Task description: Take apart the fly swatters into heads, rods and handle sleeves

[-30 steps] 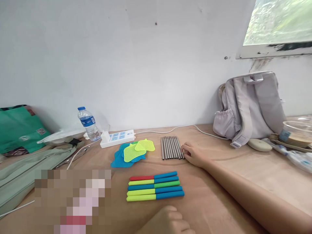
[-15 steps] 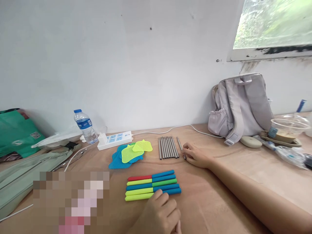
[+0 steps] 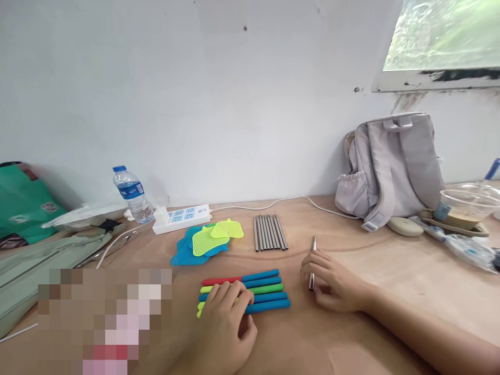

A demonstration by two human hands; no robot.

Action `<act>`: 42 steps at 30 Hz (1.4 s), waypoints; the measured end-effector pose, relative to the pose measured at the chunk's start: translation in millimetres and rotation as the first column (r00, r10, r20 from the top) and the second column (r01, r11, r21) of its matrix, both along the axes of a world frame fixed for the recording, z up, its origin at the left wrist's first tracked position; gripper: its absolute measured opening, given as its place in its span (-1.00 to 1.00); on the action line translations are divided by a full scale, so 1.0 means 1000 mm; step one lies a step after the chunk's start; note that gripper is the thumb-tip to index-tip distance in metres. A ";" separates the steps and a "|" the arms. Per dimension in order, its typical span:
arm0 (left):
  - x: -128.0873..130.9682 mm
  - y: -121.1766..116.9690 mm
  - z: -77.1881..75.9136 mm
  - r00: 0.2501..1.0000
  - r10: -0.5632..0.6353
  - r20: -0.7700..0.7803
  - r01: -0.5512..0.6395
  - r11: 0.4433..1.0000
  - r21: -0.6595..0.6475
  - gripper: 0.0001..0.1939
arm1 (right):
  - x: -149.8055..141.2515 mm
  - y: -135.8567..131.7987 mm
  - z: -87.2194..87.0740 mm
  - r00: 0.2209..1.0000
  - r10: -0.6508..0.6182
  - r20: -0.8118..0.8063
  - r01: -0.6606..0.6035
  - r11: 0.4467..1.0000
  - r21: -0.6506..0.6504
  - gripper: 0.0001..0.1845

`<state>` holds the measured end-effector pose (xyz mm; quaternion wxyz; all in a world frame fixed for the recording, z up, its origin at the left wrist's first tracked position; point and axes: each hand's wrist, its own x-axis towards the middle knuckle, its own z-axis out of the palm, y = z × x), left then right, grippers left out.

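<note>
Several coloured plastic handles (image 3: pixel 267 289) lie side by side on the table, red, yellow, green and blue. Over their left part my left hand (image 3: pixel 226 323) rests with bent fingers and the thumb apart, covering some of the yellow and blue pieces. To the right, my right hand (image 3: pixel 336 284) has its fingers around a thin metal rod (image 3: pixel 313 247), which points away from me on the table. Farther back, several similar metal rods (image 3: pixel 269 233) lie in a row. Left of them is a pile of mesh fly swatter heads, yellow (image 3: pixel 211 240) and blue (image 3: pixel 185 250).
A white power strip (image 3: pixel 182 219) and a water bottle (image 3: pixel 132 192) stand at the back left. At the back right are a grey backpack (image 3: pixel 394 166), a round beige case (image 3: pixel 405 226) and a plastic cup (image 3: pixel 466 208). A cable (image 3: pixel 289 198) runs along the wall.
My right hand has pulled the separate metal rod toward me and to the right, away from the row. My left hand has moved left and forward onto the coloured handles.
</note>
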<state>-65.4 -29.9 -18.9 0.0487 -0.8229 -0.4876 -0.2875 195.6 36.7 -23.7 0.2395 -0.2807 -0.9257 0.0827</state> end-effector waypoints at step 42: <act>0.026 -0.013 -0.024 0.958 -0.225 -0.179 0.245 0.965 0.099 -0.59 | 0.055 0.001 0.006 0.989 0.068 0.134 -0.057 0.995 -0.083 -0.75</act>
